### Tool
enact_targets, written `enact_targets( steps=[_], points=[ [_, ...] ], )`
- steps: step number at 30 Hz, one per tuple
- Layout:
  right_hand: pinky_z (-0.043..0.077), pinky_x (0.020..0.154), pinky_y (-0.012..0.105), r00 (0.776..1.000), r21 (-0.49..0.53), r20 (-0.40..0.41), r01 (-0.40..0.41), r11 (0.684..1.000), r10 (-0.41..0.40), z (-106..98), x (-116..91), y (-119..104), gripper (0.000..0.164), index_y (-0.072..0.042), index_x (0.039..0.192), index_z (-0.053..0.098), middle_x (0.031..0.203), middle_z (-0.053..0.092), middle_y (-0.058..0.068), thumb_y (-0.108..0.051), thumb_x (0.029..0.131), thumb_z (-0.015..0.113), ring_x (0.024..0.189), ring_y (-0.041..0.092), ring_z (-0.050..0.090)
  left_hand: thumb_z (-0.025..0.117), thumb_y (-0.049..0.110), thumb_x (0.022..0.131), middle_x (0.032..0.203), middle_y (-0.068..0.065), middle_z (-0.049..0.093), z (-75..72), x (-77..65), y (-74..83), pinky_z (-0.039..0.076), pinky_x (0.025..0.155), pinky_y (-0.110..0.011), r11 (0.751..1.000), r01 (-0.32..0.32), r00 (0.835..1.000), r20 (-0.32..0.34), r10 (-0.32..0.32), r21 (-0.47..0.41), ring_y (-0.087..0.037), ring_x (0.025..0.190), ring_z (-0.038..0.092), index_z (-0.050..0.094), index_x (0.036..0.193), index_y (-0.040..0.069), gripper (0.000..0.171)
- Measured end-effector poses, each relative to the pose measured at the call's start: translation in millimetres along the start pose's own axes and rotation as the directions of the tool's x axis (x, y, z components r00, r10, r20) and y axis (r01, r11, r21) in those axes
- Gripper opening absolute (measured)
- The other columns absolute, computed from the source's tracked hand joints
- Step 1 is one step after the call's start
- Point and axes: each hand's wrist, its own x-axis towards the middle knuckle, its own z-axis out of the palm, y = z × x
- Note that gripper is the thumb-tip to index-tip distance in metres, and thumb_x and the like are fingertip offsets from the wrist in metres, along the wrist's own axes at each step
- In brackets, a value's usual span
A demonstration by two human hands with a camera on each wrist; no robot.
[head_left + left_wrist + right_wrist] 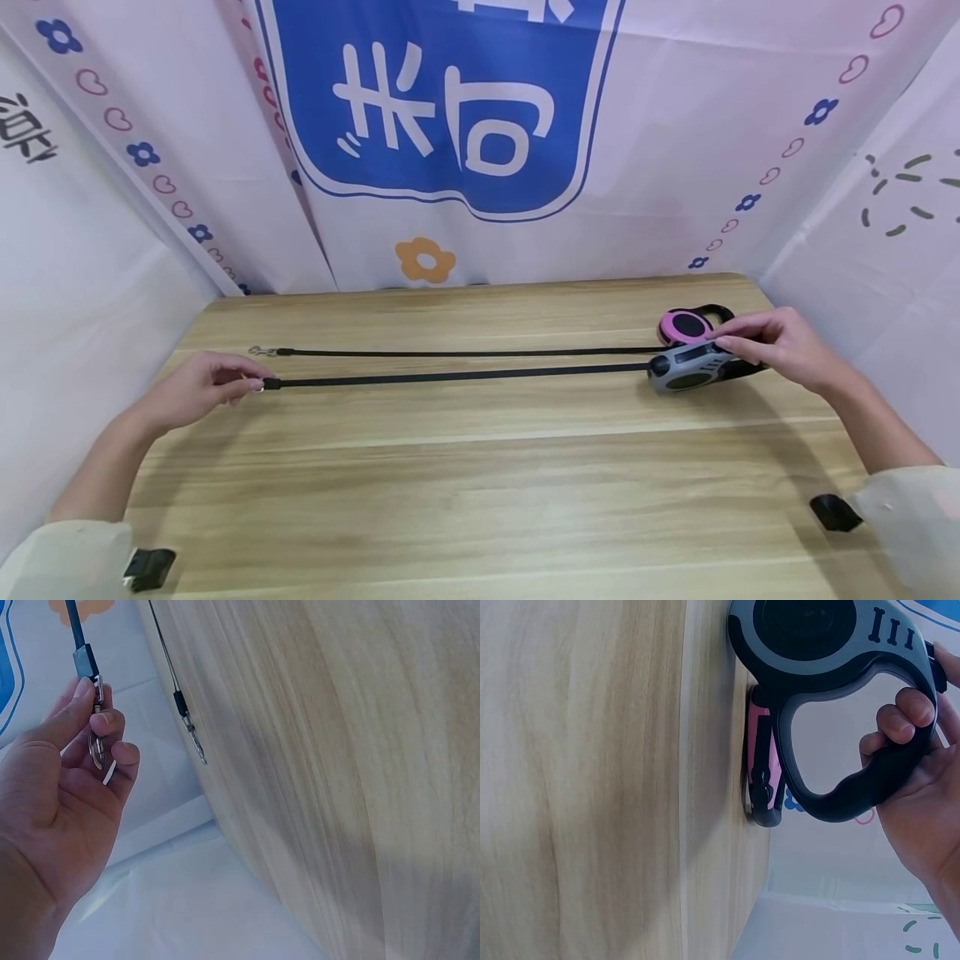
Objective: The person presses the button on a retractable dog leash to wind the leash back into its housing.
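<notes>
My right hand [776, 346] grips the black loop handle of a grey retractable dog leash [686, 367], its fingers curled through the loop in the right wrist view. A black strap [457, 376] runs out of the grey case, drawn straight across to the left. At its far end my left hand [198, 387] pinches the metal clip [97, 727] just below the black strap end, thumb against fingers. Behind lies a second retractable leash [684, 325], pink and black, partly hidden by the grey one. Its thin black cord [465, 354] stretches left to a metal clip [262, 351] on the table.
The wooden table [480, 500] meets a white printed cloth backdrop [645, 167] at its back edge, with cloth walls on both sides. Black devices [150, 568] sit at the cuffs of both pale sleeves.
</notes>
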Motion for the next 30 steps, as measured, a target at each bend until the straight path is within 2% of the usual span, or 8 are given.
enact_targets(
  steps=[3, 13, 21, 30],
  points=[
    [0.028, 0.040, 0.033, 1.000, -0.001, 0.001, 0.000, 1.000, 0.000, 0.4, 0.6, -0.1, 0.018, 0.001, 0.104, 0.079, 0.056, 0.041, -0.003, 0.009, 0.094, 0.067, 0.046, 0.015, 0.032, 0.064, -0.010, 0.097, 0.075, 0.002, 0.064, -0.6, 0.2, 0.6, 0.048, 0.052, -0.027, 1.000, 0.006, 1.000, -0.002, -0.006, -0.004, -0.012, 0.060, 0.056, 0.072, 0.110, -0.009, 0.016],
    [0.032, 0.043, 0.032, 1.000, 0.008, 0.016, 0.008, 1.000, -0.009, 2.1, 2.9, -0.4, 0.019, -0.001, 0.105, 0.079, 0.065, 0.056, 0.001, 0.008, 0.095, 0.066, 0.050, 0.013, 0.038, 0.064, -0.011, 0.096, 0.076, 0.001, 0.065, 1.8, 2.0, 1.5, 0.049, 0.052, -0.027, 1.000, -0.018, 1.000, 0.006, 0.018, 0.017, -0.012, 0.061, 0.056, 0.073, 0.111, -0.008, 0.018],
    [0.032, 0.041, 0.032, 0.999, -0.006, 0.021, 0.027, 1.000, -0.027, 1.9, 6.3, -1.5, 0.019, -0.002, 0.103, 0.079, 0.059, 0.050, -0.004, 0.008, 0.095, 0.066, 0.047, 0.010, 0.037, 0.063, -0.010, 0.098, 0.075, 0.000, 0.062, 4.5, 7.0, 7.0, 0.047, 0.051, -0.028, 1.000, -0.019, 1.000, 0.007, 0.019, 0.012, -0.013, 0.060, 0.054, 0.073, 0.112, -0.006, 0.018],
    [0.032, 0.042, 0.032, 1.000, -0.012, 0.016, 0.016, 1.000, -0.015, 3.2, 7.2, -2.8, 0.018, -0.003, 0.102, 0.078, 0.061, 0.054, -0.005, 0.008, 0.096, 0.065, 0.047, 0.010, 0.037, 0.063, -0.009, 0.099, 0.076, -0.001, 0.063, 6.9, 9.9, 7.8, 0.049, 0.051, -0.028, 1.000, 0.010, 1.000, 0.027, -0.011, 0.011, -0.013, 0.060, 0.054, 0.073, 0.113, -0.007, 0.018]
  ],
)
